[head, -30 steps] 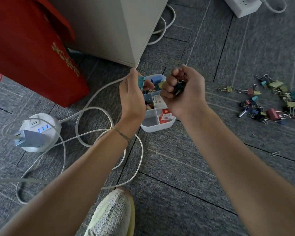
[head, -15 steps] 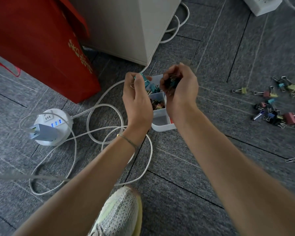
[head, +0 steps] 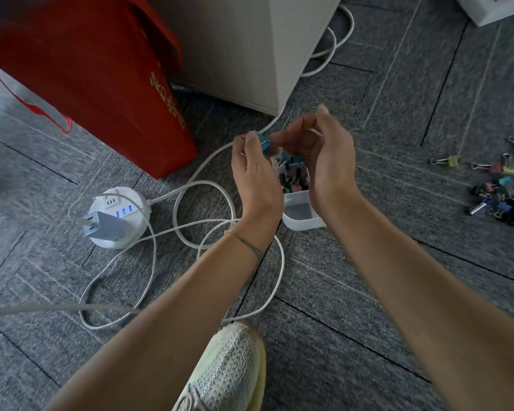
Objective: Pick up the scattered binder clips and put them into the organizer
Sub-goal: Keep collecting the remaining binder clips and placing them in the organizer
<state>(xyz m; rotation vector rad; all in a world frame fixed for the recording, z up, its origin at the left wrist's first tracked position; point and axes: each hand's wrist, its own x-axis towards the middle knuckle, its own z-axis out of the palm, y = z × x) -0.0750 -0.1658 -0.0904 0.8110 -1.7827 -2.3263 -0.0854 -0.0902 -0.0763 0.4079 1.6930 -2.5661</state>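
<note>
We see our right hand [head: 324, 155], a closed fist around dark binder clips a second ago, now spread in a loose cup above the white plastic organizer [head: 301, 216] at the frame's centre, nothing visible in its grip. The organizer's middle compartment now shows a heap of mixed-colour clips [head: 293, 176]. Our left hand [head: 255, 170] has lifted its teal binder clip [head: 262, 143] up beside the right fingertips.

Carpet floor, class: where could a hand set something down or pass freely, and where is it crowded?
Free: the carpet between the organizer and the scattered binder clips; also between the shoe and the right arm. Crowded: left of the organizer, where cable loops surround the power strip, and above the organizer, where both hands work.
</note>
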